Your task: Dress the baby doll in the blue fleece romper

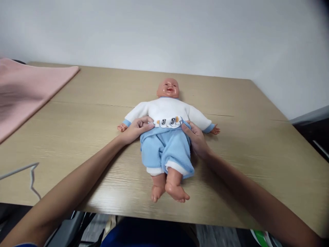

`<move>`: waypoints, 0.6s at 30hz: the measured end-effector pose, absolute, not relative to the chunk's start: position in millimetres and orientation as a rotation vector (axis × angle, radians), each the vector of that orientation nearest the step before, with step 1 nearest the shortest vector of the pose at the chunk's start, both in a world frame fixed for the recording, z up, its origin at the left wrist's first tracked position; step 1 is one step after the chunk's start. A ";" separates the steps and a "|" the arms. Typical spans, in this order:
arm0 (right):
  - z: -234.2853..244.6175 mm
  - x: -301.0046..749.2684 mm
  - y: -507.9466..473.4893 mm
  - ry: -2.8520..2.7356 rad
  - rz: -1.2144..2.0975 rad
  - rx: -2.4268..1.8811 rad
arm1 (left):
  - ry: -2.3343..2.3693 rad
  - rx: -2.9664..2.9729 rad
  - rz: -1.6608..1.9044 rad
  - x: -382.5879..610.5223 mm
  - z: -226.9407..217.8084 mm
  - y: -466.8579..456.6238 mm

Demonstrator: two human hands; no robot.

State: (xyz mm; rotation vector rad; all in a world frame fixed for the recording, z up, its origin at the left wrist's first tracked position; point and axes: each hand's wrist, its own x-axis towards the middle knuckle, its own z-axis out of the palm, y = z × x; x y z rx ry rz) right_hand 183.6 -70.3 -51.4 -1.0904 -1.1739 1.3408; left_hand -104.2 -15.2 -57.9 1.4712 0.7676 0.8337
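Note:
A baby doll [168, 88] lies on its back, head toward the wall and bare feet toward me. It wears a white top [167, 107] with blue cuffs and printed eyes near the hem, plus fluffy blue pants [152, 151] with white cuffs. At the doll's waist, my left hand [138, 129] is closed, thumb and fingers pinching the edge of the white top. Opposite it, my right hand [197, 138] pinches the blue waistband of the pants beside the hem. The fingertips of both hands are partly hidden in the cloth.
A pink cloth [28, 89] covers the far left of the wooden table [244, 164]. A white wire hanger [20, 171] lies partly in view near the front left edge. The white wall [164, 34] stands behind the table. A dark chair [66, 230] is below at left.

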 end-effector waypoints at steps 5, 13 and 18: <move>-33.6 196.7 -72.5 -1.539 1.273 -1.164 | 0.753 1.561 0.840 -105.4 -51.3 -13.7; -29.2 191.3 -74.0 -1.561 0.916 -1.083 | 0.763 2.015 1.311 -94.2 -44.3 -23.8; -41.2 188.0 -52.6 -1.452 0.929 -1.290 | 1.015 1.845 1.186 -80.3 -48.0 -7.1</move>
